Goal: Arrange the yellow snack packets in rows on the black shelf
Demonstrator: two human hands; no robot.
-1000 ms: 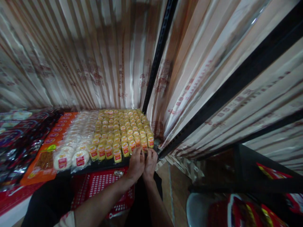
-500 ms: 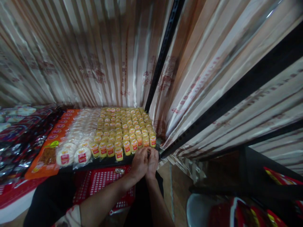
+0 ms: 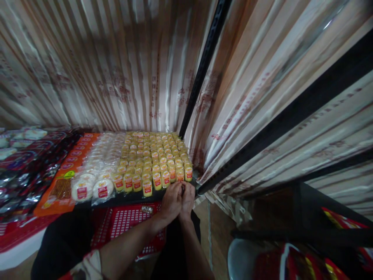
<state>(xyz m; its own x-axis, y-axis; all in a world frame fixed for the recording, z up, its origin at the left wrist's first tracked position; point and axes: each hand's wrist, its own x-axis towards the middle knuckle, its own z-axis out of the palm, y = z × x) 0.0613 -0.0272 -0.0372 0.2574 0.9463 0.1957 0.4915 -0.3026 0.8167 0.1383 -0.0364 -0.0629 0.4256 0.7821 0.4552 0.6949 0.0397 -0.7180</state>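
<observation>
My left hand (image 3: 171,200) and my right hand (image 3: 187,200) are pressed side by side at the shelf's front edge, fingers curled inward. Anything between the fingers is hidden by the hands. Just beyond my fingertips stand packed rows of small yellow wrapped cakes (image 3: 157,181) with red and white labels; the front row leans slightly uneven. To their left lie round white cakes (image 3: 102,190) in clear wrappers, also with red labels.
An orange snack bag (image 3: 56,194) and dark shiny packets (image 3: 26,175) lie farther left on the shelf. Below sits a red plastic basket (image 3: 125,223). Black metal posts (image 3: 201,74) and pleated printed sheeting (image 3: 131,70) close off the back and right side.
The view has shifted very slightly, so the goods on the left sit a little farther right. Both hands remain together in nearly the same place.
</observation>
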